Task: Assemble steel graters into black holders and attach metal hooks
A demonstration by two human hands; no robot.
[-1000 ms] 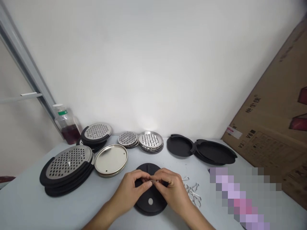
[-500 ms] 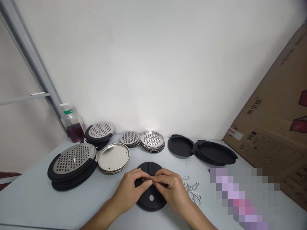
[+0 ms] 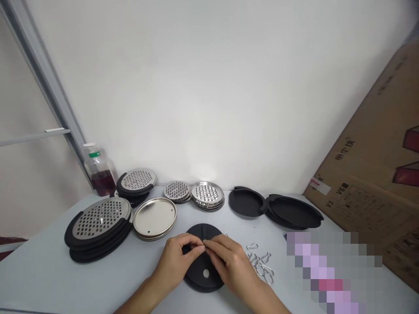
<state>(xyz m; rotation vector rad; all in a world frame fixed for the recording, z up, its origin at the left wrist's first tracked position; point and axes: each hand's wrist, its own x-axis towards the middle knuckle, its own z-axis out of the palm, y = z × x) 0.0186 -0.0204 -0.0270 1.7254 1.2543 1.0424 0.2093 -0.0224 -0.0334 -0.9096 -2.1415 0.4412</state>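
A round black plastic disc (image 3: pixel 198 281) lies on the table in front of me, with a narrow slot near its far edge and a pale round spot near its front. Over its middle, my left hand (image 3: pixel 178 259) pinches thumb against forefinger. My right hand (image 3: pixel 231 257) is closed too, its fingertips meeting the left ones above the slot. Whatever sits between the fingertips is too small and covered to name. Just right of my right hand lie several loose bent wire clips (image 3: pixel 267 257), partly overlapping.
Stacked graters with black rims (image 3: pixel 98 220) and metal discs (image 3: pixel 155 218) stand left. Small grater plates (image 3: pixel 207 194) line the wall beside black trays (image 3: pixel 247 203). A bottle of dark red liquid (image 3: pixel 102 179) is back left, a cardboard box (image 3: pixel 369 174) right.
My right fingers have straightened and drawn together over the left fingertips. The view has tilted slightly upward. The black disc has stayed in about the same place.
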